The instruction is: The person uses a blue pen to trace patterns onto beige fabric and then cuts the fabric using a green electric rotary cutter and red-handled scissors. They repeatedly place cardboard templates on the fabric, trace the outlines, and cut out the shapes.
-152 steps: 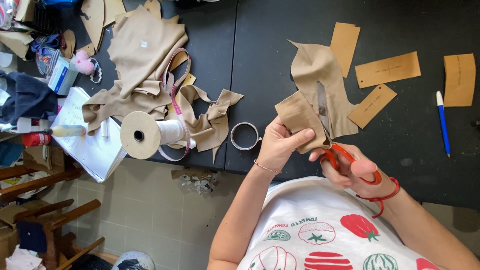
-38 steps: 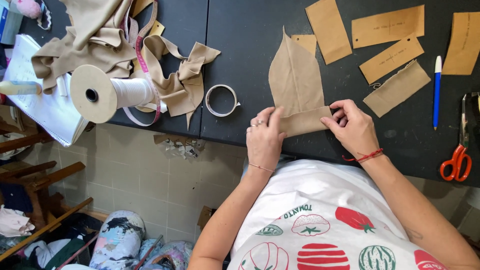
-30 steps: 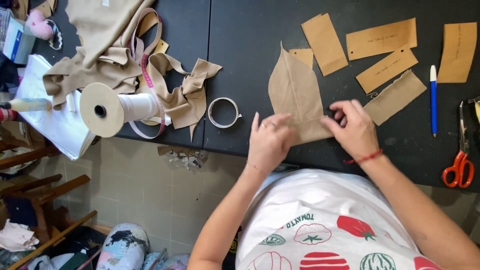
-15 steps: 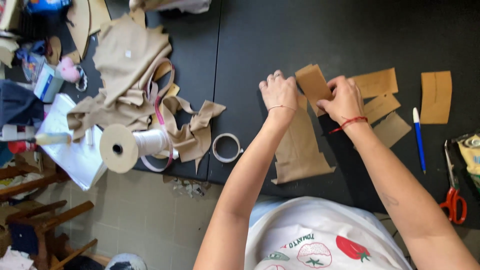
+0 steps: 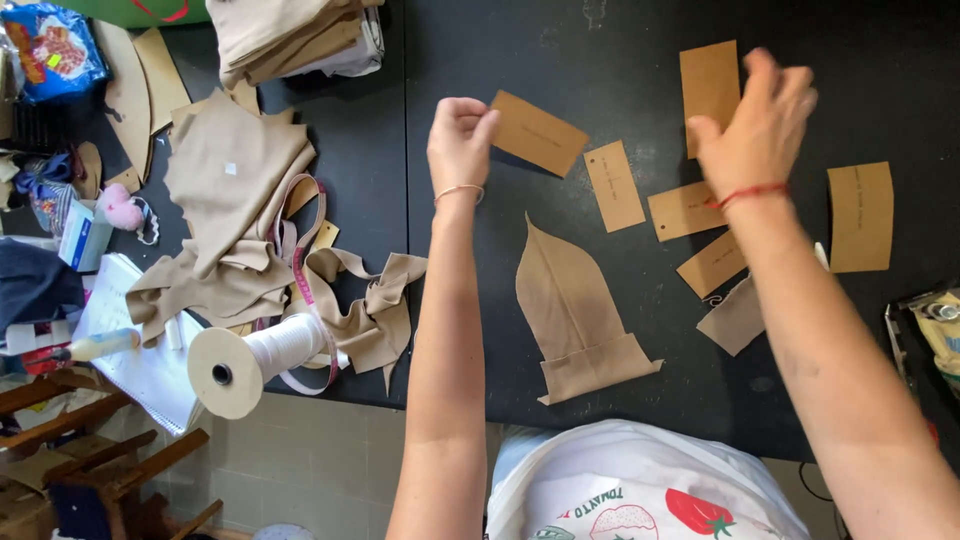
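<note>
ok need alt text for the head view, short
Seen from above, a person's left hand pinches a brown card pattern piece over a black table, while the right hand reaches over other card pieces. A pointed beige fabric piece lies flat between the arms.

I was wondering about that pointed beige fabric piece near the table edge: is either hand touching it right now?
No: the pointed fabric piece lies alone, while the left hand pinches a brown card and the right hand hovers farther up.

A blue and red snack bag [image 5: 48, 48] lies at the bench's far left corner. A small blue-and-white box [image 5: 84, 235] sits nearer, at the left edge. A clear packet [image 5: 938, 330] lies at the right edge.
</note>
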